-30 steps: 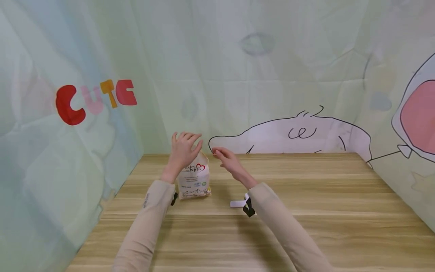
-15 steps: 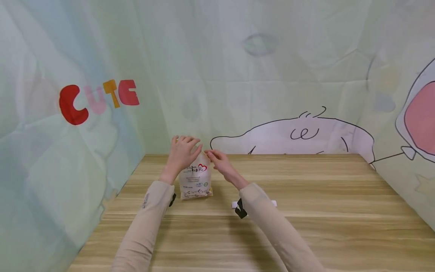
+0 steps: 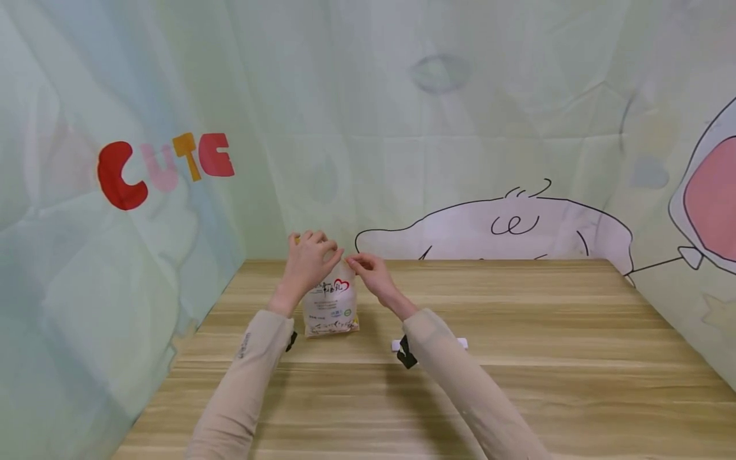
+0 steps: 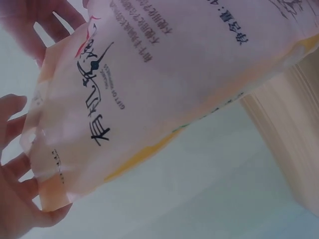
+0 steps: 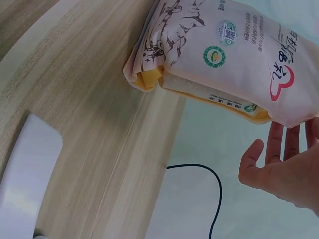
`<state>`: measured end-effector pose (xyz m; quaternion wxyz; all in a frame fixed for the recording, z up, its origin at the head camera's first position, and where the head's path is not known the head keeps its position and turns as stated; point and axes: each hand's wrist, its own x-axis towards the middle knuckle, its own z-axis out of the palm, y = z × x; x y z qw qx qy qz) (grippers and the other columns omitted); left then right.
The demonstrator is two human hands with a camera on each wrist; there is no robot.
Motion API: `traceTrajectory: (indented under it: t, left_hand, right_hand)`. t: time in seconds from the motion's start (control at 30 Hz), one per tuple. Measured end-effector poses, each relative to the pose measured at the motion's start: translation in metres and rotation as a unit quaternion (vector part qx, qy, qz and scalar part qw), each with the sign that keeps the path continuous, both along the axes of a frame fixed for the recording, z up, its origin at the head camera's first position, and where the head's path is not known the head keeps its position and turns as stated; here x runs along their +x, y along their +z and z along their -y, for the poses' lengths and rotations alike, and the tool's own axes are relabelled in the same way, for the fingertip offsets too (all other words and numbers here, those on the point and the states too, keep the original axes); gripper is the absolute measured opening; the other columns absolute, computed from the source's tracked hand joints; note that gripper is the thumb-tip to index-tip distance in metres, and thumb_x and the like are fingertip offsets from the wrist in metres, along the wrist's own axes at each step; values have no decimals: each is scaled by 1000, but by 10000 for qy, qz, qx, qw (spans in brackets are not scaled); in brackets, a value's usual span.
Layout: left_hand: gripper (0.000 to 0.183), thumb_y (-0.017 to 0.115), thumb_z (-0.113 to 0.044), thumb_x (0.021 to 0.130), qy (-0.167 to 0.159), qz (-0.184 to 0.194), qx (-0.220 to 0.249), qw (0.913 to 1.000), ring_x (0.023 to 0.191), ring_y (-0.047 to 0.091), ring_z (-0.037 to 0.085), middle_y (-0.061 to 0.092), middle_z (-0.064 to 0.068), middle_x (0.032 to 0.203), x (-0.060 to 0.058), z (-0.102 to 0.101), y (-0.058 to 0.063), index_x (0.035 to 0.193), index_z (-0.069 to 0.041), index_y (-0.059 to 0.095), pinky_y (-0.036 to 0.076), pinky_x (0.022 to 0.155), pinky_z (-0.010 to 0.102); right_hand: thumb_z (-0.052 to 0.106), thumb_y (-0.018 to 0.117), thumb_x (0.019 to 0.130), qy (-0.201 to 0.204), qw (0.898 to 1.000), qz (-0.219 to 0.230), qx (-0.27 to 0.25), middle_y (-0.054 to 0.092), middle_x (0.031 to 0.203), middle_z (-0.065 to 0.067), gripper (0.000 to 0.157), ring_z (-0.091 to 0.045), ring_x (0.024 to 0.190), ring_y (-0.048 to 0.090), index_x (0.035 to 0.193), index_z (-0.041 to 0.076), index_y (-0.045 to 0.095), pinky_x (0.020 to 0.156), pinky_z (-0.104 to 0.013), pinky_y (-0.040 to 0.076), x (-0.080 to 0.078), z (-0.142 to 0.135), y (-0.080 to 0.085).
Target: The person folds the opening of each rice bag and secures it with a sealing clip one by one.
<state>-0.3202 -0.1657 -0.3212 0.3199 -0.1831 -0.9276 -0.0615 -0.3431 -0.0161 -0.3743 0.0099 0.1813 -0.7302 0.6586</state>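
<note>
"Left of the white bar (image 3: 462,343) and slightly beyond it, what do we see?"

"We see a bag (image 3: 330,305), upright on the table (image 3: 517,306). It's creamy white, plump below and flattened along its top edge, with black lettering, a red heart just right of that, and fine line drawings across the bottom."

"Anything finer?"

"In the right wrist view we make out a round green seal, a QR code and yellow edging down the side."

"And the hands?"

"Both beyond the bar. The left hand (image 3: 309,259) curls its fingers over the bag's top left corner; the right hand (image 3: 374,275) pinches the top right one."
</note>
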Motion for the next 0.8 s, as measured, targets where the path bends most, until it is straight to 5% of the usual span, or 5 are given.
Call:
traceTrajectory:
  t: [0.23,0.8]
  left_hand:
    - [17,59,-30,84,64,41,-46,10000,84,55,25,62,5,85,1,-1,-1,82,-15,67,33,87,51]
    - [6,63,-18,80,-108,332,-49,9994,87,52,26,62,6,86,2,2,4,82,-13,64,28,88,57]
  right_hand:
    - [17,54,89,5,9999,39,113,61,108,-17,26,-19,92,56,107,0,60,89,-43,44,0,1,-2]
    - [23,55,87,-303,9974,-305,578,61,108,-14,25,-24,96,56,104,5,60,80,-29,47,4,6,-3]
